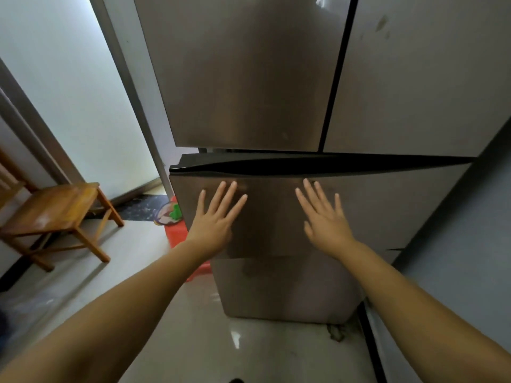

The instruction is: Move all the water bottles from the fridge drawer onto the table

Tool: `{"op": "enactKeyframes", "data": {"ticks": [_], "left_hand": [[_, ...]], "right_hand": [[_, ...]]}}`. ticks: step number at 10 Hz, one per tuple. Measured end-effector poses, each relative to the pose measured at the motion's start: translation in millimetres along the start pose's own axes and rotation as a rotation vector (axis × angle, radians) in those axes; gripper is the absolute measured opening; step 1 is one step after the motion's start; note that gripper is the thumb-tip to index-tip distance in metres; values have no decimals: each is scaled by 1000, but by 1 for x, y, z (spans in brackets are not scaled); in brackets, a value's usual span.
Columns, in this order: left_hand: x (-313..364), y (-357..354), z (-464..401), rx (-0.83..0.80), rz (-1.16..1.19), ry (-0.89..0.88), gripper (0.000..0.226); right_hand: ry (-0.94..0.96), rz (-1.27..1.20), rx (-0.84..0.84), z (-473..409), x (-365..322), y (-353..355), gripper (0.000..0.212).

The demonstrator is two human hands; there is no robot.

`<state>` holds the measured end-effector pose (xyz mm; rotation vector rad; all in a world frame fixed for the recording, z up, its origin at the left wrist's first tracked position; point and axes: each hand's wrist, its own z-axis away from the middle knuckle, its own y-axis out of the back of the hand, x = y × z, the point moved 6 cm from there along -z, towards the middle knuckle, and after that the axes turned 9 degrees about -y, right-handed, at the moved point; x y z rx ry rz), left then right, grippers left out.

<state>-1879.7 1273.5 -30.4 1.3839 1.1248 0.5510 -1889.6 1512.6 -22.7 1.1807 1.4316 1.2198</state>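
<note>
Two bare forearms reach out; left hand point(214, 217) and right hand point(323, 217) lie flat, fingers straight, on the brushed-steel fridge drawer front point(276, 211); bottles unseen, presumably inside; nothing visibly moved

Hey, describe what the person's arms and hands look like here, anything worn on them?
Both forearms are bare as far as the frame shows: no sleeves in view. The left hand and right hand wear no gloves, and no rings, watch or bracelets are visible on fingers or wrists. The fingernails look short and unpainted.
</note>
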Motion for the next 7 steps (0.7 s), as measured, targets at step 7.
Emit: {"op": "enactKeyframes", "data": {"ticks": [7], "left_hand": [[-27,-47,-47,213,115,54,105]], "right_hand": [[21,-345,48,-16,8,10,68]]}}
